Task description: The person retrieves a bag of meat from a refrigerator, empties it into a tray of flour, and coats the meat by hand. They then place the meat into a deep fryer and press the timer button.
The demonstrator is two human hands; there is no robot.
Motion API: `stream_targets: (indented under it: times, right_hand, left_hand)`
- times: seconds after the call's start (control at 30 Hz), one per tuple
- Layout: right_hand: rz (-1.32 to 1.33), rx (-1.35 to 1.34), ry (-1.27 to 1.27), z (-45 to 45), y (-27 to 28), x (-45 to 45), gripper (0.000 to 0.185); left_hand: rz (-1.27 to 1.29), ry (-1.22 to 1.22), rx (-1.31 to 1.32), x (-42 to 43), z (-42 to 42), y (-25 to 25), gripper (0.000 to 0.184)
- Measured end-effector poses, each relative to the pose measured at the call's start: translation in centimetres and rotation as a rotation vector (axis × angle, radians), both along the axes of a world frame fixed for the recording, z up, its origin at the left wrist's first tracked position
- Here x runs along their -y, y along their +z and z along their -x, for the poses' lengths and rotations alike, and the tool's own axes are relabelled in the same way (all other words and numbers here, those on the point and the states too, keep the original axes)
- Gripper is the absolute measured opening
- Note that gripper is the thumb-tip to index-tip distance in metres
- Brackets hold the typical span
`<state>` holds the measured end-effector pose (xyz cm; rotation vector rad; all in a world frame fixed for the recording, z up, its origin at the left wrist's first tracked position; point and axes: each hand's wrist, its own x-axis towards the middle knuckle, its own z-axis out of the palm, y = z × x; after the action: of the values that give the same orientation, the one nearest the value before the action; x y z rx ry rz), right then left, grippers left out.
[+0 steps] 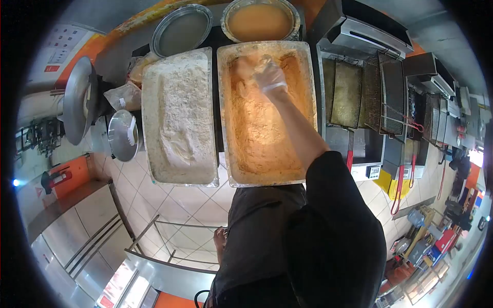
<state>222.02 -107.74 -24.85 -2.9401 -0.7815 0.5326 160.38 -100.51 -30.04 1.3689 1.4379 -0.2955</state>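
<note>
My right hand point(270, 79), in a clear plastic glove, reaches into the far part of a deep tub point(310, 110) of orange seasoned flour point(257, 128). Flour coats its fingers, which are blurred against the mix, so whether they grip anything is unclear. A pale orange smear of motion shows just left of the fingertips. My left hand point(221, 239) hangs low beside my dark apron point(257, 220), away from the tubs. It is small and partly hidden, and its fingers do not show clearly.
Left of the orange tub stands a tub of white flour point(185, 102). Behind them are a metal bowl of orange liquid point(259, 23) and another round metal pan point(182, 31). Fryer baskets point(346, 92) with red handles sit at right. A steel bowl point(122, 141) holds a white utensil.
</note>
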Motion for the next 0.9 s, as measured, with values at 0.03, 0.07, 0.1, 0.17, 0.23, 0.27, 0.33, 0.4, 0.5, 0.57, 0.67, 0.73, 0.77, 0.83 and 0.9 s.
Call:
stream_targets:
  times: [0.03, 0.07, 0.1, 0.17, 0.23, 0.27, 0.33, 0.4, 0.5, 0.57, 0.67, 0.73, 0.77, 0.83, 0.9]
  right_hand:
    - [-0.091, 0.063, -0.104, -0.2, -1.1, 0.2, 0.036]
    - [-0.182, 0.127, -0.21, -0.6, -1.6, 0.6, 0.032]
    - [-0.181, 0.131, -0.206, -1.3, -1.6, 1.3, 0.032]
    - [-0.185, 0.121, -0.033, -2.2, -1.5, 2.8, 0.026]
    - [-0.055, 0.222, 0.155, -2.7, -0.3, 3.6, 0.02]
    - [0.078, 0.327, 0.284, -2.9, 0.3, 3.9, 0.017]
    - [0.171, 0.437, 0.356, -3.7, -0.8, 4.2, 0.018]
    - [0.16, 0.1, 0.274, -4.8, -1.8, 4.0, 0.035]
    - [-0.011, 0.103, -0.104, -3.0, -4.3, 2.5, 0.059]
    - [0.009, 0.055, -0.207, -1.6, -5.7, 1.0, 0.079]
    - [-0.127, 0.144, -0.248, -0.8, -11.1, -1.3, 0.08]
    - [0.048, 0.224, 0.078, -1.0, -10.9, -1.6, 0.067]
    - [0.083, 0.28, 0.203, -0.7, -8.9, -1.1, 0.061]
    - [-0.171, 0.292, 0.135, 0.0, -4.9, 0.0, 0.054]
    - [-0.609, 0.097, -0.252, -0.2, -2.9, 0.7, 0.052]
  left_hand:
    - [0.011, -0.002, 0.004, 0.0, 0.4, -0.4, 0.027]
    - [0.029, -0.013, 0.013, 0.1, 0.7, -0.7, 0.027]
    - [-0.003, -0.047, -0.029, 0.4, 0.8, -0.8, 0.027]
    - [0.051, 0.053, 0.001, 0.5, 1.7, -2.2, 0.027]
    - [0.055, 0.125, -0.063, 0.6, -0.1, -0.8, 0.028]
    - [0.054, 0.126, -0.063, 0.7, 0.2, -1.1, 0.028]
    - [0.049, 0.045, 0.014, 0.9, 0.5, -1.6, 0.03]
    - [0.077, 0.122, -0.003, 1.4, 0.0, -0.8, 0.03]
    - [0.075, 0.191, -0.021, 2.5, -0.6, 0.3, 0.03]
    - [0.167, 0.167, -0.016, 2.7, 1.6, -1.1, 0.029]
    - [0.097, 0.057, -0.03, 3.5, 4.9, -2.7, 0.029]
    - [0.074, 0.071, -0.057, 4.3, 3.6, -1.2, 0.028]
    - [0.065, 0.079, -0.063, 4.6, 3.0, -0.5, 0.028]
    - [0.054, 0.095, -0.072, 4.9, 2.3, 0.2, 0.028]
    - [0.043, 0.11, -0.075, 5.2, 2.1, 0.4, 0.028]
